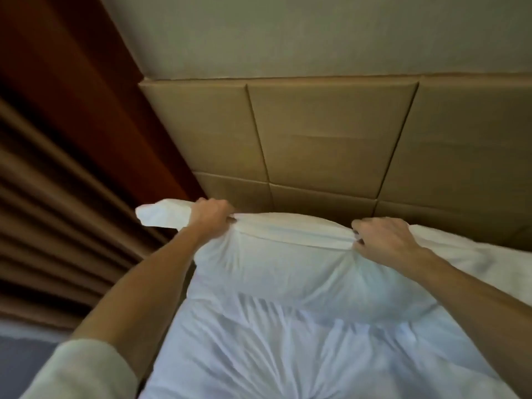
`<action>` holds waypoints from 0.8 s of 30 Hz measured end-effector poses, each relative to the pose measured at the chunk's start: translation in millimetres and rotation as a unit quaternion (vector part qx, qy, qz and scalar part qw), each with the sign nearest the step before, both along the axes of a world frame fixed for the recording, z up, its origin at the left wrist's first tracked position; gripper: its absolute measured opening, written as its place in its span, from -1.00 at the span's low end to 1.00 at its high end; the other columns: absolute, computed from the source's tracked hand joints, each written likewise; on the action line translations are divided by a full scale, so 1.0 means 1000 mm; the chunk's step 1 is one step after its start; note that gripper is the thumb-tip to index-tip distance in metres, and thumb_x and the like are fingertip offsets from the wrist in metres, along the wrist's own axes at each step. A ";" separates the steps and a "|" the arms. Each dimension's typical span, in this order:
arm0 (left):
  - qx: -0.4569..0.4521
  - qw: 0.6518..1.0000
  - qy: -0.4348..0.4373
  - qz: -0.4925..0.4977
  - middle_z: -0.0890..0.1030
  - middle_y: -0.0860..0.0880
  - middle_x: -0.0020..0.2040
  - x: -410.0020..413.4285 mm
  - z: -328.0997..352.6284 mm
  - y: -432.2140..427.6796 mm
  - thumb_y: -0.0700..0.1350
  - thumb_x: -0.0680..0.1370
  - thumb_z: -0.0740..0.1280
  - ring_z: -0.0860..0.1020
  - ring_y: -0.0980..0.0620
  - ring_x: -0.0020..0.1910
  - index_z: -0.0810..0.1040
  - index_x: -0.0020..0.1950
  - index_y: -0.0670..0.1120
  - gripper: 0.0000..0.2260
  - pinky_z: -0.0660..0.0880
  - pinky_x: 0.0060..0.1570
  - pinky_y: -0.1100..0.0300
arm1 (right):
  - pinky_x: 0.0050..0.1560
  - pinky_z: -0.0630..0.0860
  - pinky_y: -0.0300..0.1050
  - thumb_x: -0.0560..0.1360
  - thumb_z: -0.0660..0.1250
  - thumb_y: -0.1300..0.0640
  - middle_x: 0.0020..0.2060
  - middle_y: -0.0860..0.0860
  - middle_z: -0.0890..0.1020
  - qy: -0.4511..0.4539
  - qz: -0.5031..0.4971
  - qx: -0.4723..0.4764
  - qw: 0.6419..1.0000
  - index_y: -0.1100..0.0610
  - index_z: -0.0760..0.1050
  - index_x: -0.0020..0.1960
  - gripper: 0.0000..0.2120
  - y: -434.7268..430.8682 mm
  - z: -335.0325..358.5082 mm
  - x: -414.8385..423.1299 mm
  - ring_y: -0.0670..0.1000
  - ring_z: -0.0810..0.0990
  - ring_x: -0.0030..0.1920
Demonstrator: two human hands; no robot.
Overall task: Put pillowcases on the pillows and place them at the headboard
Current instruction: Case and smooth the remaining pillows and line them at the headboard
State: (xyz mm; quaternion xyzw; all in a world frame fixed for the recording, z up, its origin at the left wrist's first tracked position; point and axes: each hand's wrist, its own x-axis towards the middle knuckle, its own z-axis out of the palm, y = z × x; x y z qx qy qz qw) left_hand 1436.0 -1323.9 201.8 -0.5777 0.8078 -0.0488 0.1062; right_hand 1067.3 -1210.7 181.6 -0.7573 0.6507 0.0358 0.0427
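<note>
Bedroom corner, plain beige wall point(316, 33) up top, tan padded headboard point(331, 133) below it, made of square panels. Left of the headboard is a red-brown wood panel point(86, 82), and further left a brown pleated curtain point(51, 211), blurred.

A white pillow point(288, 272) is right in front of the headboard's lower panels, its top edge reaching up to them; contact can't be judged. The pillow is inside a white pillowcase point(161, 216), and one loose end of the cloth sticks out past the headboard's left edge. A cream strip runs along the pillow's top edge, closest to the headboard. It could be bare pillow or a folded hem, can't tell.

Left hand point(211, 214) is clenched on the pillow's top left corner, cloth bunched in the fist, just below the headboard's left end. Right hand point(383, 237) grasps the top edge below the headboard's middle, fingers curled into the cloth, wrinkles fanning out from the grip. Both forearms are bare, with a pale sleeve point(80, 370) on the left arm, far from the headboard.

More white bedding point(475, 254) lies against the headboard's right part, behind the right hand; maybe a second pillow, can't tell. Wrinkled white cloth point(288, 355) fills the space away from the headboard, blurred, either the same pillow or the bed. A grey floor patch point(17, 364) shows under the curtain.
</note>
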 end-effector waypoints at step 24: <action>0.158 0.980 -0.015 -0.119 0.59 0.16 -0.18 0.045 -0.004 -0.063 0.04 0.57 0.33 0.52 0.11 -0.16 0.66 0.01 0.07 -0.86 0.35 -0.24 0.18 | -0.36 0.36 -0.02 0.31 0.31 0.03 -0.42 -0.06 0.46 -0.167 -0.009 0.266 0.949 0.11 0.41 -0.28 -0.84 -0.042 0.017 0.040 -0.04 0.43 -0.38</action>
